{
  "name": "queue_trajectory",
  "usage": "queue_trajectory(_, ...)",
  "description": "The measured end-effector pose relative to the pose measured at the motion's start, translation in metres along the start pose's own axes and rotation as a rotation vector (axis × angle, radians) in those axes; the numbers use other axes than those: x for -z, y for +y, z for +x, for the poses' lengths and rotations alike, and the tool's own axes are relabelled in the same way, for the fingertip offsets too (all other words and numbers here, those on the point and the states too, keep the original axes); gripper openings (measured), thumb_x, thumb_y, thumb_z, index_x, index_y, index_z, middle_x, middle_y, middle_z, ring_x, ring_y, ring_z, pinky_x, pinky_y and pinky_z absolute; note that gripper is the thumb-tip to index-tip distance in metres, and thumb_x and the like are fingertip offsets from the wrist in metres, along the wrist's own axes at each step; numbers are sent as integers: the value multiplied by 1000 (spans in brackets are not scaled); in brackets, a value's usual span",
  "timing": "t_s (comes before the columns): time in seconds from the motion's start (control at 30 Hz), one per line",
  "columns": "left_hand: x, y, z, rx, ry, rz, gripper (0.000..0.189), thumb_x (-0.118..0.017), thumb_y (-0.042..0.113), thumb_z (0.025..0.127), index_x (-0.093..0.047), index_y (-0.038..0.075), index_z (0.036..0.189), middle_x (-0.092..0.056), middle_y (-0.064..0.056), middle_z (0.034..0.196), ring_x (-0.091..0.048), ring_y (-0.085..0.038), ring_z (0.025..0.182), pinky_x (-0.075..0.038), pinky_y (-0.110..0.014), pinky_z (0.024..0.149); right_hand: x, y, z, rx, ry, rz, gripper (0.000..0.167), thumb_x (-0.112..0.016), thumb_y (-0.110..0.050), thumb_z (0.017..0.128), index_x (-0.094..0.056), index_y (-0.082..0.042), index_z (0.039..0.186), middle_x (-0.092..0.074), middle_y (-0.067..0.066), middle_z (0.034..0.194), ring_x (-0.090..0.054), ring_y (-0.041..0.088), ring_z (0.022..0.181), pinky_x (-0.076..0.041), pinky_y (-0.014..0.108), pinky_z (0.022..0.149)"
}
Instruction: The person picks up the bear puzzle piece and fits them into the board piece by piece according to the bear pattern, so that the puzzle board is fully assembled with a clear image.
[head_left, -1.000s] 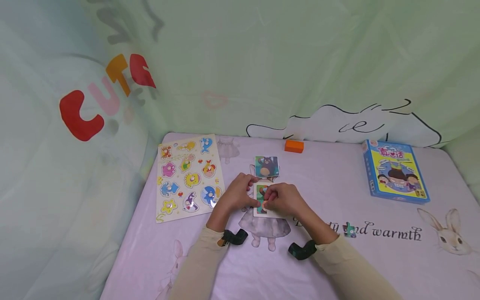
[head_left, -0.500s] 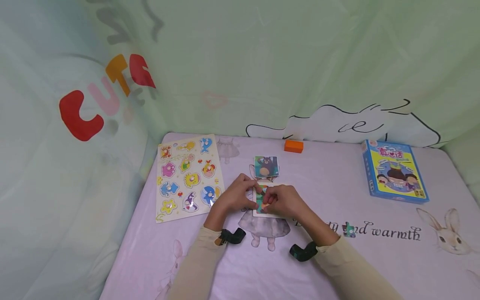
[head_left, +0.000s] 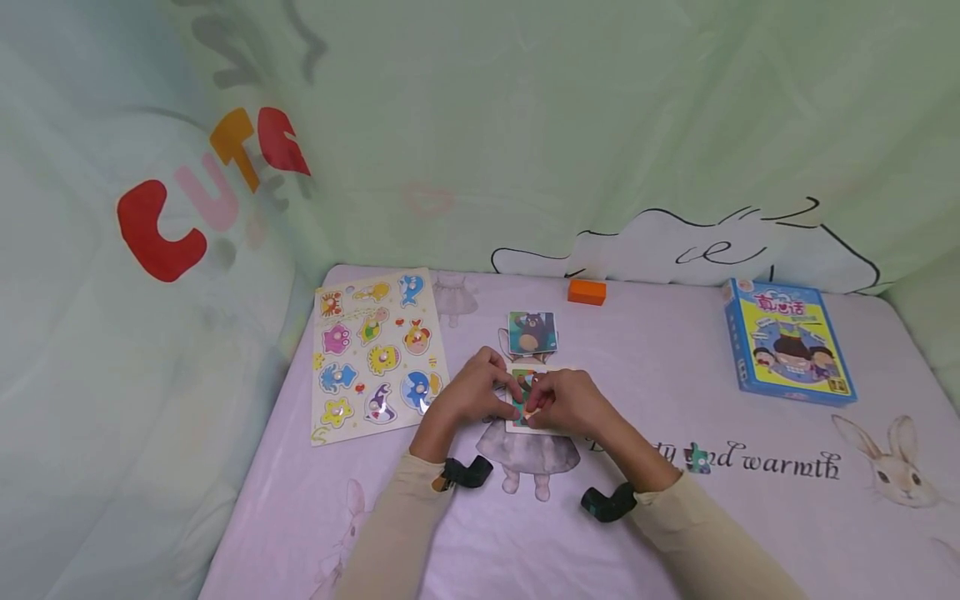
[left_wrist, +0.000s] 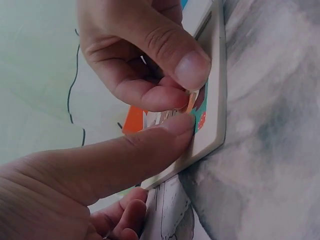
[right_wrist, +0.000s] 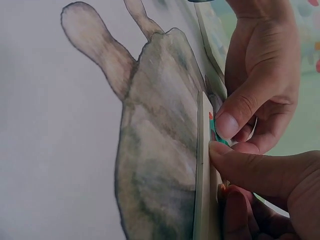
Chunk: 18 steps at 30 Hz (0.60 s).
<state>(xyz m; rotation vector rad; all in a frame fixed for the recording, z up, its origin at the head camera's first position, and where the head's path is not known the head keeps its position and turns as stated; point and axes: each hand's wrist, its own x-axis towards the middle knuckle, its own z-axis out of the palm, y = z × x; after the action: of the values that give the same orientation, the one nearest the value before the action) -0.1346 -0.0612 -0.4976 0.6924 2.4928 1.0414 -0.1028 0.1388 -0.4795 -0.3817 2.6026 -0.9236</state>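
A small jigsaw tray (head_left: 546, 431) with a pale rim lies mid-table, green and orange picture pieces showing along its left side. My right hand (head_left: 567, 402) is over the tray, thumb and fingers pinching a jigsaw piece (left_wrist: 192, 101) whose thin orange edge stands tilted in the left wrist view. From the left side, my left hand (head_left: 474, 390) rests its thumb (left_wrist: 175, 131) on the pieces, with its index finger bent over the tray. The hands hide much of the tray. Just beyond it lies a square bear picture (head_left: 533, 333).
A knobbed sea-animal puzzle board (head_left: 378, 358) lies to the left. An orange block (head_left: 587, 292) sits near the back edge, and a blue and yellow box (head_left: 791, 342) on the right. One loose jigsaw piece (head_left: 699, 458) lies on the printed lettering at right.
My left index fingertip has come down from the tray's far edge onto the pieces. The right fingers have shifted slightly over the tray, still pinching the piece.
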Motion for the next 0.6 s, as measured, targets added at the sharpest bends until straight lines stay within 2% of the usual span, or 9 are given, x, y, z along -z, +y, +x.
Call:
queue_trajectory(0.3, -1, 2, 1, 52, 6, -1, 19, -92, 18, 73, -84, 18, 89, -47, -4, 111, -45, -18, 105, -40, -27, 85, -1, 0, -2, 8, 38, -29, 9, -88, -18, 78, -79, -17, 77, -62, -6, 68, -51, 13, 74, -42, 27, 63)
queue_trajectory(0.6, -2, 1, 2, 35, 2, 5, 17, -91, 16, 74, -84, 16, 90, -48, -6, 112, -46, -18, 106, -39, -27, 87, 1, 3, -4, 18, 36, -37, 7, -87, -16, 79, -80, -18, 79, -69, -8, 72, -54, 11, 76, -44, 27, 65)
